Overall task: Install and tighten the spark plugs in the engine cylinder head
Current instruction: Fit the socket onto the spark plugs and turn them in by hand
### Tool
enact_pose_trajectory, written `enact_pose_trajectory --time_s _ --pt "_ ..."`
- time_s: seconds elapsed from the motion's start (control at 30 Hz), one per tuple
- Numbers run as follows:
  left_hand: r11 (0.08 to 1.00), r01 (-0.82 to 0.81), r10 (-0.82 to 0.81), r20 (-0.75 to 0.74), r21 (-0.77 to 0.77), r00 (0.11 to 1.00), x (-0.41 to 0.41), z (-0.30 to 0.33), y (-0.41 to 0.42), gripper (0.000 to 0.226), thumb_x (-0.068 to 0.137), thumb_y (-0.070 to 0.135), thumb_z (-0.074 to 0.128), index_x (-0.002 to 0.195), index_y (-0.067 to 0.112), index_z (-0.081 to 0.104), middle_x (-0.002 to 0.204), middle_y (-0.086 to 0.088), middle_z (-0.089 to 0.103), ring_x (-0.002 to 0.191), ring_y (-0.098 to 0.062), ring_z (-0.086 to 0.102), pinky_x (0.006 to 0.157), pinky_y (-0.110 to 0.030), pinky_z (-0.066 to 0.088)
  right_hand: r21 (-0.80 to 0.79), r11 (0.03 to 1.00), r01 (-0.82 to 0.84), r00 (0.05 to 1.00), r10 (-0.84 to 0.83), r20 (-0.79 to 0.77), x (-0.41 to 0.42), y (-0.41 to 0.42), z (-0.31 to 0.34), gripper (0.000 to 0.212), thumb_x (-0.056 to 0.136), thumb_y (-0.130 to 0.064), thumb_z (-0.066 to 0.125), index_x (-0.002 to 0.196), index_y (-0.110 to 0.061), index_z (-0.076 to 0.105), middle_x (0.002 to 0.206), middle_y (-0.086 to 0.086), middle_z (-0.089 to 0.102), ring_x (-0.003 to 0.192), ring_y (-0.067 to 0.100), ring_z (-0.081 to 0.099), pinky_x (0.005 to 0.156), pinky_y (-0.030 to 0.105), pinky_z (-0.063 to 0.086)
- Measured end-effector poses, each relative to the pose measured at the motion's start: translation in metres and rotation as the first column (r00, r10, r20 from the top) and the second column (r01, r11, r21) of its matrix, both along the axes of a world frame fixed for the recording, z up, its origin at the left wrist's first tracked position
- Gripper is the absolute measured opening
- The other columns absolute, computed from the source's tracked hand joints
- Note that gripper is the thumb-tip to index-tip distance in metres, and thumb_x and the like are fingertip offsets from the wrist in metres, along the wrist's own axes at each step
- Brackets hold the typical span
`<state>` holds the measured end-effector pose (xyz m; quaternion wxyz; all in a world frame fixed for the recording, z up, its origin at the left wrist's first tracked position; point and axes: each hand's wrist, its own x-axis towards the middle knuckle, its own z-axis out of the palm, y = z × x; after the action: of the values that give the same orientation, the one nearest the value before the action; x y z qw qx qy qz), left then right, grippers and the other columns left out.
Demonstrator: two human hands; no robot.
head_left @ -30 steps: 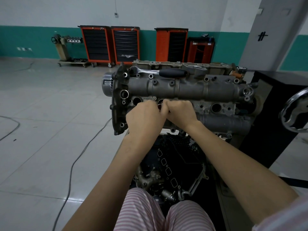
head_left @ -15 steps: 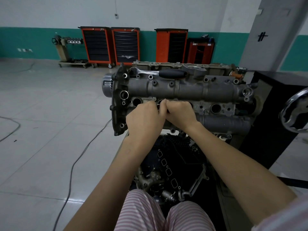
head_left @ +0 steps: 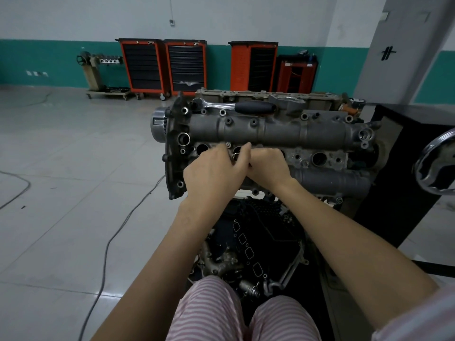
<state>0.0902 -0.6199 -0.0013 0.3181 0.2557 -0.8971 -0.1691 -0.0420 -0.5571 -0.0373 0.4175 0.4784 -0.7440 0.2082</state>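
The grey engine cylinder head point(head_left: 270, 131) lies across a stand in front of me, its row of spark plug wells facing me. My left hand point(head_left: 214, 175) and my right hand point(head_left: 268, 166) meet at the second well from the left. Their fingertips pinch a small shiny metal part point(head_left: 235, 156) at the mouth of that well. Most of the part is hidden by the fingers, so I cannot tell what it is. The leftmost well point(head_left: 202, 148) and a well on the right point(head_left: 318, 158) are open and dark.
A ratchet wrench with a black handle point(head_left: 256, 107) lies on top of the head. Engine parts and gaskets point(head_left: 248, 252) lie below, by my knees. A chrome handwheel point(head_left: 438, 166) juts in at the right. Red tool cabinets point(head_left: 162, 67) line the far wall, and a cable point(head_left: 105, 242) crosses the floor.
Both hands stay at the second well. The left fingers have spread slightly and the thumb has lifted, which uncovers a bit of the shiny part.
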Motion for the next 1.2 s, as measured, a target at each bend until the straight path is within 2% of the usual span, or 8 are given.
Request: enact_pose_trajectory --time_s 0.1,0.2,0.4,0.63,0.8,0.97,1.1,1.2 --pt "1.0 0.023 -0.024 0.041 0.005 0.999 0.0 0.0014 -0.0028 0.05 0.093 0.054 0.036 0.061 0.017 0.05 0.063 0.001 0.056 0.064 -0.019 0.052 0.047 -0.025 0.025 -0.038 0.999 0.009 0.999 -0.011 -0.045 0.0015 0.001 0.0012 0.034 0.075 -0.027 0.041 0.05 -0.008 0.056 0.036 0.006 0.05 0.029 0.025 0.048 0.034 0.017 0.03" --pt "0.99 0.004 0.002 0.041 -0.139 0.999 -0.0007 0.0028 -0.001 0.043 0.094 0.046 0.039 0.072 0.013 0.057 0.07 0.001 0.056 0.066 -0.018 0.051 0.046 -0.026 0.023 -0.035 0.999 0.012 1.0 -0.012 -0.015 0.0035 0.0004 0.0021 0.034 0.073 -0.027 0.04 0.048 -0.008 0.055 0.036 0.007 0.05 0.029 0.026 0.049 0.034 0.019 0.034" --pt "0.978 0.04 -0.046 -0.027 -0.205 0.999 0.0018 0.0032 -0.0015 0.021 0.086 0.025 0.053 0.089 0.019 0.034 0.081 0.003 0.046 0.069 -0.018 0.043 0.047 -0.028 0.019 0.154 0.982 0.111 0.978 -0.135 0.157 -0.0033 -0.0016 0.0007 0.027 0.084 -0.03 0.059 0.077 -0.003 0.056 0.061 0.016 0.063 0.055 0.035 0.06 0.049 0.031 0.032" --pt "0.998 0.032 -0.033 0.026 0.06 0.999 0.0003 -0.0003 -0.0013 0.045 0.089 0.062 0.037 0.082 0.018 0.045 0.067 0.009 0.049 0.066 -0.016 0.047 0.049 -0.028 0.024 0.099 0.992 0.083 0.996 -0.086 0.03 -0.0024 -0.0012 -0.0003 0.026 0.08 -0.023 0.053 0.063 -0.004 0.059 0.045 0.011 0.057 0.037 0.029 0.055 0.039 0.023 0.034" --pt "0.995 -0.002 -0.001 -0.029 -0.099 1.0 -0.0007 -0.0042 0.0013 0.044 0.093 0.049 0.039 0.071 0.014 0.053 0.063 0.005 0.049 0.062 -0.018 0.049 0.045 -0.024 0.021 0.007 0.998 0.07 0.996 -0.069 -0.059 0.0045 -0.0007 0.0039 0.03 0.072 -0.022 0.038 0.047 -0.008 0.05 0.034 0.005 0.048 0.025 0.023 0.045 0.034 0.015 0.03" --pt "0.981 0.066 -0.084 -0.091 -0.184 0.992 0.0025 -0.0039 -0.0045 0.023 0.084 0.034 0.055 0.086 0.021 0.036 0.076 0.007 0.049 0.064 -0.015 0.043 0.045 -0.026 0.019 0.153 0.98 0.129 0.983 -0.147 0.113 -0.0008 -0.002 0.001 0.022 0.078 -0.023 0.058 0.072 -0.002 0.054 0.054 0.016 0.06 0.046 0.034 0.058 0.045 0.028 0.031" --pt "0.988 0.087 -0.098 -0.078 -0.131 0.992 0.0027 -0.0052 -0.0047 0.027 0.087 0.044 0.051 0.085 0.021 0.037 0.071 0.009 0.048 0.059 -0.013 0.043 0.045 -0.024 0.021 0.133 0.984 0.12 0.988 -0.132 0.082 -0.0005 -0.0027 -0.0006 0.023 0.068 -0.015 0.074 0.066 -0.002 0.056 0.047 0.014 0.057 0.037 0.032 0.054 0.043 0.024 0.032" --pt "0.997 0.044 -0.047 -0.035 -0.069 0.998 -0.0005 -0.005 -0.0029 0.045 0.089 0.059 0.038 0.071 0.019 0.046 0.06 0.007 0.048 0.053 -0.011 0.042 0.045 -0.024 0.022 0.051 0.995 0.088 0.996 -0.087 -0.022 0.0 -0.0012 0.0002 0.023 0.075 -0.019 0.054 0.056 -0.006 0.055 0.038 0.007 0.051 0.028 0.025 0.048 0.035 0.02 0.034"
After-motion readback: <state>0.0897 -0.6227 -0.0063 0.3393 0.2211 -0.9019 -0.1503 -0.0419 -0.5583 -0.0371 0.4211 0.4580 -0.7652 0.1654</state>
